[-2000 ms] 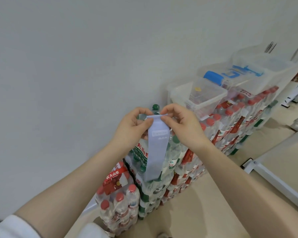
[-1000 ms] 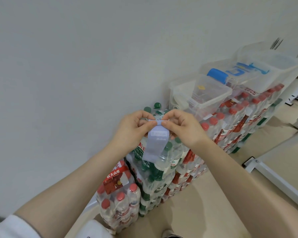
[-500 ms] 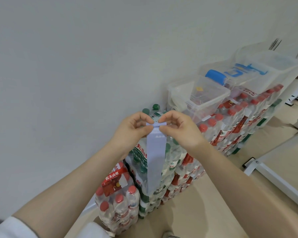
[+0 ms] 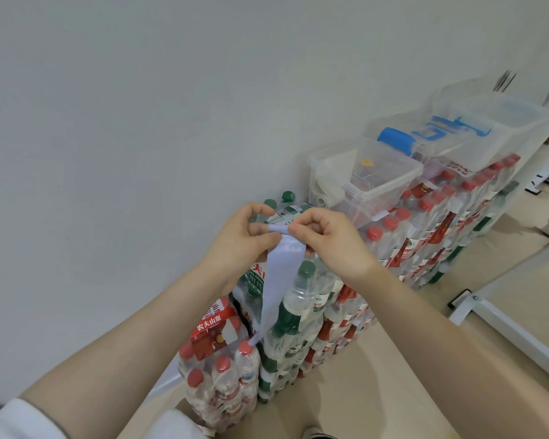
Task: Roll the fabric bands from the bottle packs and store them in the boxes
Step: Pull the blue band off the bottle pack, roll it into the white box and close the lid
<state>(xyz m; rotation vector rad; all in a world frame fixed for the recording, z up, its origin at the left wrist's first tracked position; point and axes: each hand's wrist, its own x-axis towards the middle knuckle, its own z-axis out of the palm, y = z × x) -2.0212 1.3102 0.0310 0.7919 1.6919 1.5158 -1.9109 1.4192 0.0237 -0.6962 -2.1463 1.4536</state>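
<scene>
A pale lilac fabric band [image 4: 281, 274] hangs down in front of the stacked bottle packs [image 4: 298, 312]. Its top end is curled into a small tight roll. My left hand [image 4: 244, 239] and my right hand [image 4: 330, 239] pinch that roll from either side, fingertips almost meeting, just above the green-capped bottles. The loose tail reaches down to a red cap of the low pack [image 4: 222, 372] at the left. Clear plastic boxes [image 4: 371, 175] sit on top of the packs, behind my hands; the nearest holds a pale roll.
A plain wall runs along the left behind the packs. More clear boxes [image 4: 476, 128] with blue items stand further back right. A white metal frame [image 4: 504, 324] crosses the beige floor at the right. A shoe tip [image 4: 317, 434] shows at the bottom edge.
The band was rolled short a second ago, then hung at full length half a second ago. Now its top is wound into a small roll again between my fingers.
</scene>
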